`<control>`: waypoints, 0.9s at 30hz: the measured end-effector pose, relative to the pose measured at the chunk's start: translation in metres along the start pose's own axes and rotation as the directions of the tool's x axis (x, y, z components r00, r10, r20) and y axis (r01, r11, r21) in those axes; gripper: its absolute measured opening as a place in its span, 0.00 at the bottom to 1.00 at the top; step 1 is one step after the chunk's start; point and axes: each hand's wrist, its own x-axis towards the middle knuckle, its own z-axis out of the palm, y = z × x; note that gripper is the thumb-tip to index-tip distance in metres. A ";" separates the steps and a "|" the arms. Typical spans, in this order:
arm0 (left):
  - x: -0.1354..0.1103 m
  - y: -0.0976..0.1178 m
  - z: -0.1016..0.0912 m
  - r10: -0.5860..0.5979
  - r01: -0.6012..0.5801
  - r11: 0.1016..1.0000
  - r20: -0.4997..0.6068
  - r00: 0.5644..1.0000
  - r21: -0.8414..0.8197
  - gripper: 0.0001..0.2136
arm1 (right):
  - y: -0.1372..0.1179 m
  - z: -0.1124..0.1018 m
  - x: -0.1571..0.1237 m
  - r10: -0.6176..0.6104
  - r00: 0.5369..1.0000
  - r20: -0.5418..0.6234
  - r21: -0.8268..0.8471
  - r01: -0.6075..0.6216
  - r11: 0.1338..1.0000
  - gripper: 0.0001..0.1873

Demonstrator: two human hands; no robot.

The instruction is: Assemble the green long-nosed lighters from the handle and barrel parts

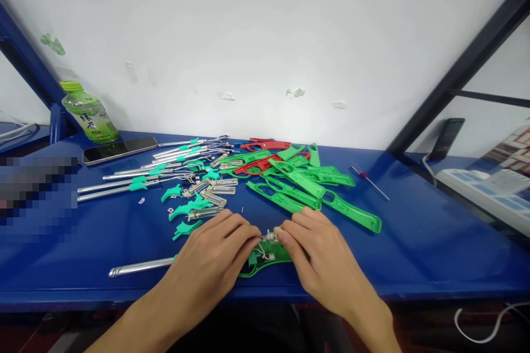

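Note:
A green lighter shell half [281, 253] lies at the table's front edge, with a black part, white wires and a teal trigger [253, 258] inside. A silver lighter tube [141, 267] sticks out to the left, partly behind my left hand [217, 248]. That hand is closed in a pinch just above the shell; what sits between its fingertips is too small to make out. My right hand [321, 248] is closed, thumb and fingers gripping a clear fuel tank [272, 236] whose white valve end points left. Most of the tank is hidden by the fingers.
Behind my hands lie several silver tubes with wires [165, 168], teal triggers [182, 209], clear tanks [215, 196], green shells [306, 179] and red shells [265, 146]. A screwdriver [368, 179] rests right; a phone [120, 149] and bottle [89, 113] stand left. The wall bounds the back.

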 end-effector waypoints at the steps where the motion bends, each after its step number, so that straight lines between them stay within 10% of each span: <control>1: 0.000 0.000 0.000 0.001 -0.001 1.000 -0.001 1.000 -0.002 0.09 | 0.000 0.000 0.000 -0.001 1.000 0.001 0.004 0.001 1.000 0.20; 27: 0.000 0.003 -0.002 0.054 -0.055 0.998 0.025 0.998 0.017 0.09 | -0.002 -0.001 0.000 -0.012 1.000 0.019 0.000 0.012 1.000 0.19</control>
